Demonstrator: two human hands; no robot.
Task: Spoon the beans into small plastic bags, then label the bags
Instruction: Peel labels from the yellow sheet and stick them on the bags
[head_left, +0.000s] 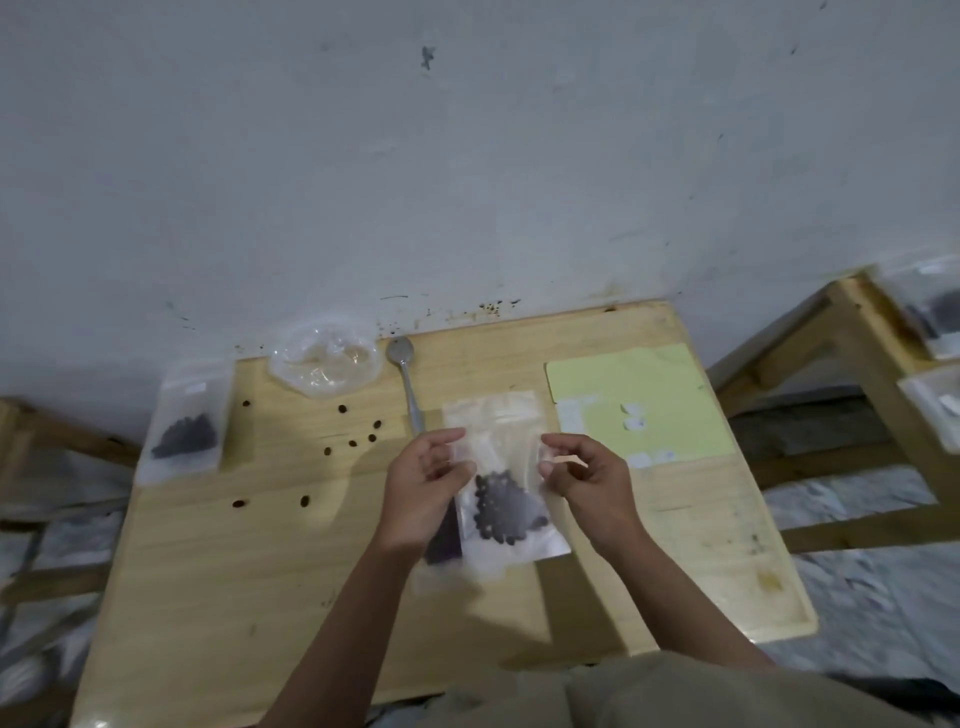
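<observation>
The left hand (425, 486) pinches the left edge of a small clear zip bag (501, 480), and the right hand (582, 475) pinches its right edge, fingers curled on the plastic. The bag is held up over the middle of the wooden table (218, 571), top end away from the person, with a dark heap of coffee beans (506, 506) settled in its lower half. Something dark shows just under the left wrist, possibly another filled bag; the blur leaves that unsure.

Just beyond the left hand's fingertips lies a metal spoon (407, 382), its bowl toward the wall. Left of the spoon sits a crumpled clear plastic bag (324, 364) at the table's far edge. Loose beans (358, 434) are scattered on the wood between that plastic and the hands. A filled bag (186, 423) lies on the far-left corner, overhanging the edge.

To the right of the hands, a yellow-green label sheet (660, 395) lies flat near the right edge. The near half of the tabletop is bare wood.

On a separate wooden bench (852, 312) to the right, well apart, rest more bags (932, 312).
</observation>
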